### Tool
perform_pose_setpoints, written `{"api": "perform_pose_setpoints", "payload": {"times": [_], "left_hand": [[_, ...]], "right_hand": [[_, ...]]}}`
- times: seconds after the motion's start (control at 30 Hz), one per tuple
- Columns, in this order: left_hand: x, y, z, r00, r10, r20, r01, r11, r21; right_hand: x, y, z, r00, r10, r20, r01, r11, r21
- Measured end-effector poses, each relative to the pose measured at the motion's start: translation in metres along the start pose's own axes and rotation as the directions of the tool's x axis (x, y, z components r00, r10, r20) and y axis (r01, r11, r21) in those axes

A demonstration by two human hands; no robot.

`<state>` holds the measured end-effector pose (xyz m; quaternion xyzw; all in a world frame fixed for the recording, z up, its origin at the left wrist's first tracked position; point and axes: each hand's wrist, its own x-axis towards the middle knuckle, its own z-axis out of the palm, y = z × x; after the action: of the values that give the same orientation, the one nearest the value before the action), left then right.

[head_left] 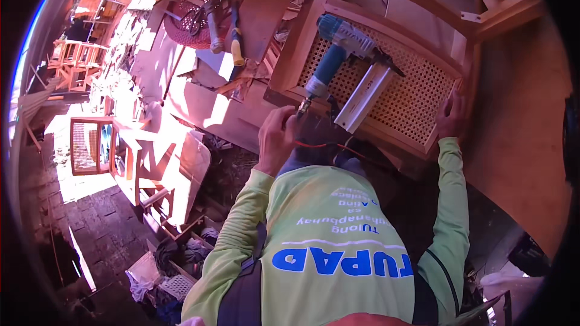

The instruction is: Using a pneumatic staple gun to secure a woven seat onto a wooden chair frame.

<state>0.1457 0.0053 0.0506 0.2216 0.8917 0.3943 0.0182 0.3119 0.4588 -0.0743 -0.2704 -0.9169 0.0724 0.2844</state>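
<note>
A teal and silver air stapler [343, 54] lies on the woven cane panel [402, 99] of a wooden chair [290, 60] in front of me. Its pale metal magazine [365, 98] slants toward my body. My left hand [278, 136] is closed at the tool's near end, its fingers round the brass hose fitting [304, 107]. A thin red hose [311, 143] runs below it across my lap. On the right, my right hand [452, 113] is closed over the corner of the chair's frame, steadying contact with the wood; part of its grip is hidden.
Beyond the chair at left, a red woven tray [184, 24] holds tools, with a hammer [212, 27] and a yellow-handled tool [236, 36] beside it. Another wooden chair [130, 151] stands at left. A brown board [519, 127] fills the right side. Cloths [187, 253] lie lower left.
</note>
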Motion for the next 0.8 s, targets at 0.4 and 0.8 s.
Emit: {"api": "perform_pose_setpoints", "payload": {"times": [0.4,0.8], "left_hand": [[-0.016,-0.004,-0.006,0.946,0.289,0.146,-0.27,0.953,-0.135],[0.058,-0.022,-0.013,0.986,0.096,0.135,-0.069,0.979,-0.192]], "right_hand": [[0.01,0.004,-0.036,0.956,0.009,0.292,-0.006,1.0,-0.009],[-0.02,-0.184,-0.078,0.988,-0.145,-0.051,0.152,0.972,0.181]]}}
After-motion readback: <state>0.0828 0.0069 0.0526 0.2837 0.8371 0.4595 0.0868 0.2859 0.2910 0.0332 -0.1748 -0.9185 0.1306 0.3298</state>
